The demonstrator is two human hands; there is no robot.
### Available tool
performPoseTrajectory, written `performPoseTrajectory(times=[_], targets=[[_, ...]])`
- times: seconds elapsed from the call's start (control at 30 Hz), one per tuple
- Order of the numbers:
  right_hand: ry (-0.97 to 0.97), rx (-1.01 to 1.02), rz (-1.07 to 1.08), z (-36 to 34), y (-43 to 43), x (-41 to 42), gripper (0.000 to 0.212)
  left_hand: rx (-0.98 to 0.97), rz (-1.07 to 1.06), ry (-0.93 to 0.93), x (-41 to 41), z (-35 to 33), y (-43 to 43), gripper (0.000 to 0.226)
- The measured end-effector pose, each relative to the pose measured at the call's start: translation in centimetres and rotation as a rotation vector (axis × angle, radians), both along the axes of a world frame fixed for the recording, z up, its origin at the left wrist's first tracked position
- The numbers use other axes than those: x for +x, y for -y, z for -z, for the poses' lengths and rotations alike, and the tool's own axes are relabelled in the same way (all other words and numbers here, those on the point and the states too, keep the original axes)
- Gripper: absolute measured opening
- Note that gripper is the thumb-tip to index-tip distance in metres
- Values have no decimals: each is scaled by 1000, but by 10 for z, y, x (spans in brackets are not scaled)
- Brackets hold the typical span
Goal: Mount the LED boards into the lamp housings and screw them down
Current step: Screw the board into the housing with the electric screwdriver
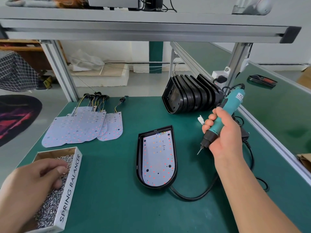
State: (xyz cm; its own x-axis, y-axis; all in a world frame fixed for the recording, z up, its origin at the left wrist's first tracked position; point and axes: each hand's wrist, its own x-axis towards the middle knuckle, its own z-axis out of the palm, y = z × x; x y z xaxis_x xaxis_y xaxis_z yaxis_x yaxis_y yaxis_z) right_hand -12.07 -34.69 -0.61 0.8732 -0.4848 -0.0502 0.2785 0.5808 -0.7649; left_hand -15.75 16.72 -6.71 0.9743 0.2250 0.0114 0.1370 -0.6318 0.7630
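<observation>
LED board (158,158) lies face-up inside the lamp housing (138,158) at the middle of the worktop (109,190), its holes exposed, apparently ready for screws. At two o'clock from the housing the right hand (222,137) grips the electric screwdriver (225,111) in a fist, bit tilted down toward the board but clear of it, probably waiting for a screw. At eight o'clock the left hand (33,179) dips curled fingers into the screws (48,207) in the cardboard box (70,187); whether it pinches one I cannot tell. Spare boards (80,126) fan out at ten o'clock and empty housings (190,98) stand stacked at one o'clock, likely kept within reach
</observation>
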Motion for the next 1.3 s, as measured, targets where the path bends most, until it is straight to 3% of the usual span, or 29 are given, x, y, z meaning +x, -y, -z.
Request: performPoseTrajectory(times=[0.17,0.37,0.47,0.57,0.7,0.93,1.1,1.3], targets=[[11,-11,-12,1,-1,0,23,8,9,20,5,20,-15,48],[17,-3,-20,1,-3,1,22,-33,-22,60,-10,-17,21,48],[25,3,-31,0,-6,0,19,-275,-38,191,-22,-44,50,41],[29,21,-40,-1,-12,-2,16,-500,59,246,-28,-69,99,6],[33,54,-34,-10,-27,-3,17,-924,339,33,-31,-89,188,19],[204,254,-65,-46,-64,4,29,-1201,420,-391,16,-77,256,14],[188,308,-47,-42,-86,9,25,-1171,456,-425,21,-62,250,21],[211,299,-110,-27,-92,2,50,-1133,469,-431,19,-55,254,18]])
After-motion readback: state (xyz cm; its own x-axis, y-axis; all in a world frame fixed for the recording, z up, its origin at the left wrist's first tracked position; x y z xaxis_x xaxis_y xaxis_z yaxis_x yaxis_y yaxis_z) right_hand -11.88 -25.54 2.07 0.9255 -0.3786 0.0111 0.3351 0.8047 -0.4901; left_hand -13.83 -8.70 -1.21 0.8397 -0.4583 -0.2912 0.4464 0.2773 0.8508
